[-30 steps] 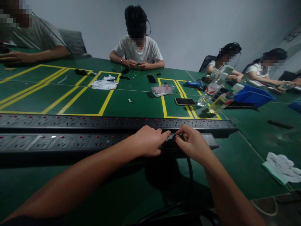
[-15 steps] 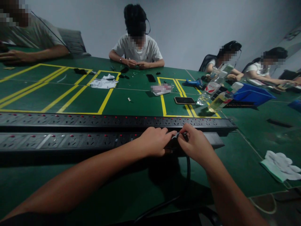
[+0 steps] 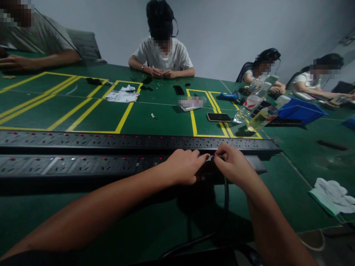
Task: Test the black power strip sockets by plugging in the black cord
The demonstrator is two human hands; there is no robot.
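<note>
From your left, the near power strip (image 3: 91, 166) runs across the table (image 3: 166, 125) in front of you, with the far power strip (image 3: 83, 142) just behind it. Your left hand (image 3: 185, 166) lies over the near power strip toward its right end, fingers bent; whether they grip it, you cannot tell. A black cable (image 3: 226, 195) hangs below your right hand (image 3: 234, 162), whose thumb and forefinger are close together over that end; whether they pinch anything is too dark to tell. Farther right lies a white glove (image 3: 332, 192)
</note>
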